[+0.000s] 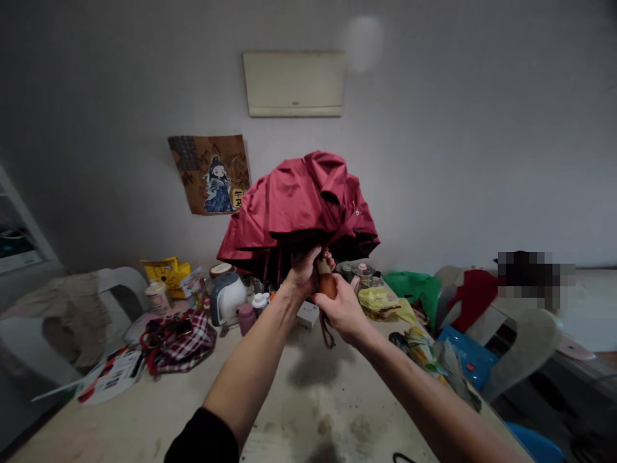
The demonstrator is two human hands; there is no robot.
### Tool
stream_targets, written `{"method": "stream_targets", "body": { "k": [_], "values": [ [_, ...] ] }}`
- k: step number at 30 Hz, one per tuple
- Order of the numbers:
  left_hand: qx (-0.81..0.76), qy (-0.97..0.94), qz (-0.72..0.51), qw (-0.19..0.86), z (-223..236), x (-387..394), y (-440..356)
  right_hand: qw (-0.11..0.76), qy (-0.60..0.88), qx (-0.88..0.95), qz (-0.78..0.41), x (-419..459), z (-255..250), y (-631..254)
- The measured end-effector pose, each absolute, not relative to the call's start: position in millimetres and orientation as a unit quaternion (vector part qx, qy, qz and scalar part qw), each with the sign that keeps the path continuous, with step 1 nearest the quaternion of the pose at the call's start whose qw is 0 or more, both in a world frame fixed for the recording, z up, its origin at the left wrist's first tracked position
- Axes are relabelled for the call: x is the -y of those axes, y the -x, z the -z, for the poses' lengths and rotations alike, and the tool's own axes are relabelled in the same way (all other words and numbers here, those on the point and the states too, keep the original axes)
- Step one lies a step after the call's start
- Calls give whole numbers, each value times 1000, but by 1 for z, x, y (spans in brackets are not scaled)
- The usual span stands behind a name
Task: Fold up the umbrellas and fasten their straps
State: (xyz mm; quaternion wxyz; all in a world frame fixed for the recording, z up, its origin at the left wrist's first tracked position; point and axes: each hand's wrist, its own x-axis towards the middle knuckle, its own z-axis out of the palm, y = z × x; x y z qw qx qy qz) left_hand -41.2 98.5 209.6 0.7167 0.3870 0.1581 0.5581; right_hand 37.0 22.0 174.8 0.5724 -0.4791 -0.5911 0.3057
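Umbrella [299, 206]: red, half-collapsed, was held above the table [308, 399].
Left hand [303, 270]: fingers were closed around the shaft beneath the canopy.
Right hand [342, 308]: fingers gripped the brown handle [328, 284].

My umbrella [301, 209] is dark red cloth, matt and creased; its handle [328, 285] looks smooth, glossy brown; the table [299, 399] is matt, stained, rough.

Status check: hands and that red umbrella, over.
Left hand gripping umbrella under the half-folded canopy. Right hand on brown handle. Held above cluttered table; nothing blocking.
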Motion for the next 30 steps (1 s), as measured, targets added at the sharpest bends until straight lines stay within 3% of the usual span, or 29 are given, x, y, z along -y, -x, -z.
{"method": "stream_targets", "body": {
  "k": [4,10,17,30],
  "values": [
    [-147,-395,-560,713,-227,-112,28,603,478,571,-284,-27,-191,-41],
    [-122,-382,-554,729,-257,-119,11,657,350,459,-485,-27,-214,-44],
    [-89,-448,-567,685,-276,-119,-1,681,277,415,-537,-16,-238,-53],
    [-110,-374,-548,741,-290,-111,-2,675,364,452,-457,7,-211,-47]
  ]
}}
